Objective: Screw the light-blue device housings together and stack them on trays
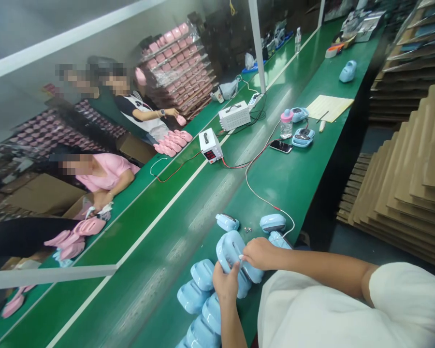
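My left hand point(226, 284) grips the lower left side of a glossy light-blue plastic housing point(229, 246) with a slot in its face. Against the right side of that housing, my right hand point(260, 253) is closed in a pinch; what lies between its fingertips is too small to make out. Several more blue housings point(194, 296) are lined up on the green bench below my left hand. Just beyond the held piece lie a blue unit point(227, 222), a few tiny metal parts point(248, 230) and another blue unit point(272, 223) with a dark face, beside a white cable point(264, 199).
Two white power supply boxes point(210, 146) stand mid-bench with red and black wires. Farther along are a phone point(281, 146), a pink-capped bottle point(286, 124) and paper point(329, 107). Cardboard sheets point(402, 179) are stacked right. Across the bench, people handle pink housings point(172, 142).
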The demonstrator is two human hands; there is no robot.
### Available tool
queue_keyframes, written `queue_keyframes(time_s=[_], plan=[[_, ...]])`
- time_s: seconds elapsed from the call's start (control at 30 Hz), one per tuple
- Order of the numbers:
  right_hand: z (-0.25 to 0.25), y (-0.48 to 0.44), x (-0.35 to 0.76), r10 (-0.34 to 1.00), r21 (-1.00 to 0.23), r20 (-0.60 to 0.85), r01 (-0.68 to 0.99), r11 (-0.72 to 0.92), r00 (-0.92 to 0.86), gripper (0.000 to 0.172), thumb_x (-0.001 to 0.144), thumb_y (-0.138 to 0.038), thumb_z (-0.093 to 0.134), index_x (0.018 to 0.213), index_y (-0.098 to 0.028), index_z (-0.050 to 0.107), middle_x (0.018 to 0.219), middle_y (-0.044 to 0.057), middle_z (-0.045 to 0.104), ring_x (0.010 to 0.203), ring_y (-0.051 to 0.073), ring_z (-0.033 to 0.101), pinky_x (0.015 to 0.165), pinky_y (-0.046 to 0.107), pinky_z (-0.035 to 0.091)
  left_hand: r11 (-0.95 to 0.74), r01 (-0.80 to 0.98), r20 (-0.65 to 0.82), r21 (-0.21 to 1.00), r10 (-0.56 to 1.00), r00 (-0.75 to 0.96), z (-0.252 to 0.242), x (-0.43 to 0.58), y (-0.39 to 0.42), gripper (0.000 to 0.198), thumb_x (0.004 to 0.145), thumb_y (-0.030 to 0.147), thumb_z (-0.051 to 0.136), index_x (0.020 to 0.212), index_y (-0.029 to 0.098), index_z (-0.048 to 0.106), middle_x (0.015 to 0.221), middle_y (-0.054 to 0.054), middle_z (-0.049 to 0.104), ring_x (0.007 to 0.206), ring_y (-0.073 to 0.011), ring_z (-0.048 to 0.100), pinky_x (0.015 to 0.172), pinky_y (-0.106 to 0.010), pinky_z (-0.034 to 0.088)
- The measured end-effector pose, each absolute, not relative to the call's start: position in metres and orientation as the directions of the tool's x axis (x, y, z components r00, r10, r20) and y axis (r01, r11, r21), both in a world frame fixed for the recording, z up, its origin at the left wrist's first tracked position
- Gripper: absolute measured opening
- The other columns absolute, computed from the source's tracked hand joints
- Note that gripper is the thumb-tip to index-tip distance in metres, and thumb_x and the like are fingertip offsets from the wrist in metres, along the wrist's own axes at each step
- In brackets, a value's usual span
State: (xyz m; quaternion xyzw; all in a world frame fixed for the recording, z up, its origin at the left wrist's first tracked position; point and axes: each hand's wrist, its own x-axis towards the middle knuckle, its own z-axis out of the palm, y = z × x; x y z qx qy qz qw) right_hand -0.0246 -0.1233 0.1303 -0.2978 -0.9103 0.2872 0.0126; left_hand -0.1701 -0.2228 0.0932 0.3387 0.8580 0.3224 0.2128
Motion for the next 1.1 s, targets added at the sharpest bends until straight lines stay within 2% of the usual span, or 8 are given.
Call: queue_keyframes(time_s=[0.13,0.43,0.53,0.6,0.7,0.8,0.97,1.1], plan=[[0.135,-0.099,-0.004,0.724,-0.478,-0.107,0.674,0.563,-0.681,0.035,0.093,-0.031,0.039,0.081,-0.014,0.067,0.083,0.011,0.07,0.075,0.023,0.063,0.057,0.03,0.031,0.65,0.424,-0.16,0.631,0.644,-0.748,0.068,-0.196,-0.204,0.015,0.062,0.026,0.062,0.074,0.018,0.059,0.076,-0.006,0.064,0.082,-0.0278,0.061,0.077,-0.037,0.044],[0.112,-0.072,0.049,0.817,-0.454,-0.109,0.76,0.466,-0.566,0.037,0.093,-0.034,0.04,0.074,-0.016,0.066,0.077,0.006,0.069,0.073,0.019,0.061,0.058,0.027,0.028,0.845,0.369,-0.272,0.387,0.486,-0.83,0.034,-0.264,-0.195,0.012,0.068,0.025,0.065,0.071,0.016,0.057,0.071,-0.009,0.065,0.072,-0.0245,0.065,0.067,-0.033,0.049],[0.109,-0.076,0.055,0.838,-0.473,-0.121,0.773,0.423,-0.533,0.038,0.093,-0.034,0.04,0.07,-0.017,0.066,0.075,0.005,0.068,0.071,0.018,0.061,0.056,0.027,0.028,0.883,0.377,-0.173,0.279,0.433,-0.885,0.038,-0.257,-0.189,0.043,0.064,0.033,0.069,0.098,0.01,0.059,0.094,-0.022,0.064,0.088,-0.0371,0.063,0.071,-0.044,0.049],[0.111,-0.075,0.06,0.844,-0.474,-0.14,0.783,0.403,-0.519,0.038,0.093,-0.033,0.04,0.069,-0.017,0.065,0.075,0.005,0.068,0.07,0.018,0.061,0.056,0.027,0.028,0.887,0.408,-0.039,0.217,0.425,-0.904,0.041,-0.244,-0.176,0.065,0.068,0.04,0.064,0.123,0.009,0.046,0.117,-0.029,0.053,0.107,-0.045,0.052,0.079,-0.055,0.044],[0.115,-0.065,0.069,0.84,-0.453,-0.164,0.796,0.401,-0.517,0.037,0.093,-0.033,0.041,0.072,-0.017,0.066,0.077,0.006,0.068,0.072,0.018,0.061,0.058,0.027,0.029,0.795,0.583,0.085,0.168,0.577,-0.812,0.043,-0.224,-0.142,0.059,0.078,0.031,0.054,0.134,0.022,0.037,0.138,-0.02,0.037,0.125,-0.0401,0.037,0.096,-0.058,0.03],[0.12,-0.05,0.077,0.839,-0.436,-0.16,0.799,0.413,-0.521,0.037,0.093,-0.033,0.039,0.075,-0.017,0.066,0.08,0.007,0.069,0.075,0.019,0.062,0.059,0.027,0.03,0.652,0.743,0.06,0.15,0.744,-0.665,0.044,-0.216,-0.1,0.049,0.081,0.016,0.047,0.127,0.031,0.048,0.146,-0.013,0.029,0.133,-0.0351,0.027,0.103,-0.061,0.016],[0.121,-0.034,0.079,0.852,-0.448,-0.136,0.798,0.402,-0.505,0.034,0.093,-0.031,0.039,0.078,-0.016,0.065,0.082,0.007,0.068,0.077,0.019,0.062,0.059,0.027,0.031,0.52,0.825,-0.062,0.222,0.852,-0.521,0.057,-0.235,-0.057,0.031,0.075,0.003,0.047,0.093,0.019,0.066,0.145,-0.016,0.035,0.139,-0.0324,0.015,0.104,-0.063,0.004],[0.113,-0.041,0.066,0.849,-0.526,-0.143,0.765,0.371,-0.509,0.032,0.092,-0.032,0.042,0.077,-0.016,0.066,0.082,0.006,0.069,0.076,0.018,0.062,0.06,0.026,0.03,0.504,0.781,-0.16,0.368,0.862,-0.481,0.07,-0.247,-0.058,0.017,0.064,0.011,0.066,0.08,0.017,0.063,0.128,-0.014,0.055,0.129,-0.0351,0.037,0.106,-0.062,0.008]])
